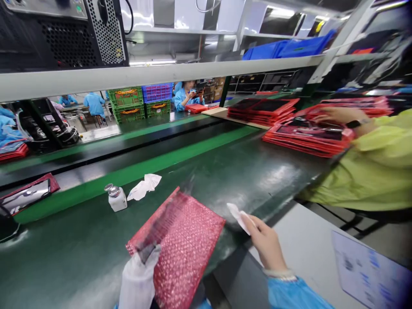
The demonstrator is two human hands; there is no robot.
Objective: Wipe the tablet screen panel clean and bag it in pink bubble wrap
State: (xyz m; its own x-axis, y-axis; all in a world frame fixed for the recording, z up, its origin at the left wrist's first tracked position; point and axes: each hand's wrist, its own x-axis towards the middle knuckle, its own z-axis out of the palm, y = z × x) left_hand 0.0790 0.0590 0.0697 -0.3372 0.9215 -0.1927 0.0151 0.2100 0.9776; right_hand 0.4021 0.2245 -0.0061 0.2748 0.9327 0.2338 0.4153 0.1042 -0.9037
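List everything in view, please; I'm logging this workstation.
bubble bag: one, red, held over the belt
bottle: one, white, on the belt
wipe: one, white, beside the bottle
belt: one, dark green
trays: several stacks, red, far right
crates: several, green and blue, background
co-worker's sleeve: one, yellow-green, right
sheet: one, white, lower right
left hand: white glove, gripping the bag
right hand: bare, fingers pinching a white cloth

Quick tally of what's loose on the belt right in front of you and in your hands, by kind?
Pink bubble-wrap pouch, in the gloved left hand: 1
White wipes: 2, one pinched by the right hand, one crumpled on the belt
White dispenser bottle: 1
Total: 4
The red stacks by the co-worker are too blurred to count.
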